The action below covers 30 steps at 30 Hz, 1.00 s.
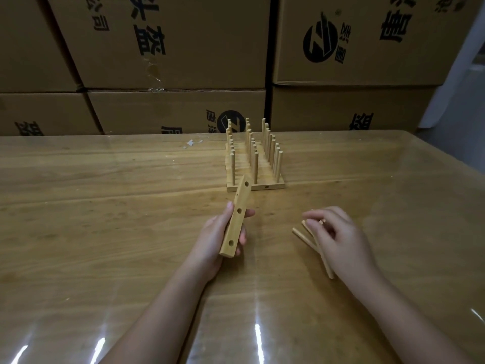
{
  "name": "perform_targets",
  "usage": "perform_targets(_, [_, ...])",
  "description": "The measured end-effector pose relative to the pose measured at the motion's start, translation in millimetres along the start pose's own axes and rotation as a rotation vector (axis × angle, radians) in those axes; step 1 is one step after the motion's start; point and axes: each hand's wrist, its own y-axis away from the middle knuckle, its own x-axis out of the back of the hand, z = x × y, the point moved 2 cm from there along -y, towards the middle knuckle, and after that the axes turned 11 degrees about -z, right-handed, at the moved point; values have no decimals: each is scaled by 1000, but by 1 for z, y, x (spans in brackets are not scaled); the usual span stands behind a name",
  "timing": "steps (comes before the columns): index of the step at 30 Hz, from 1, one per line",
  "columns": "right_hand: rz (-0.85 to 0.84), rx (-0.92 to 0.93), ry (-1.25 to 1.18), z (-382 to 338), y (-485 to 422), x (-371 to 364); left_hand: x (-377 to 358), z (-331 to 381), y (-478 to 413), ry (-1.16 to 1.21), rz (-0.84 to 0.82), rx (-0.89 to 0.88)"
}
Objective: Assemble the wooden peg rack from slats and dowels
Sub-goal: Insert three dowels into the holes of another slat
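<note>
Pale wooden slat (237, 219), drilled with three round holes along its face, sits in the person's left hand (215, 240) just above the table (105, 206). It is tilted so its far end points toward the partly built peg rack (270, 185) and overlaps the rack's near edge in this view. The left hand grips the slat's lower half, thumb along the left edge and fingers wrapped around the right, the forearm reaching in from the bottom of the frame. To the right, well apart from the slat, a small bundle of loose dowels (304, 239) lies under the right hand (338, 237). That hand is palm down with its fingers curled over the dowels and holding them, their ends poking out to the left of the fingers and below the heel of the palm. The rack stands farther back at the middle of the table, three rows of upright pegs rising from its flat base. Stacked cardboard boxes (170, 43) with black printing fill the background behind the glossy tabletop.
</note>
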Motion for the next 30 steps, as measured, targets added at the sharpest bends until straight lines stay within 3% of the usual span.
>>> perform_targets(4, [119, -71, -526, 5, -2, 3, -3, 1, 1, -53, -4, 29])
perform_targets(7, [51, -115, -594, 7, -3, -3, -8, 2, 1, -133, 0, 72])
perform_targets(10, [-55, -101, -453, 6, -2, -13, -13, 1, 2, -197, -15, 100])
perform_targets(14, [-160, 33, 109, 1, 5, -20, -17, 0, 3, -261, -41, 119])
perform_targets(17, [-263, 115, 354, -2, 8, -27, -18, 1, 3, -255, -48, 107])
perform_targets(26, [-338, 54, 548, -5, 9, -39, -10, 0, 0, -112, -65, 5])
perform_targets(30, [-276, 34, 266, -3, 7, -36, -4, -1, -2, -58, -54, -59])
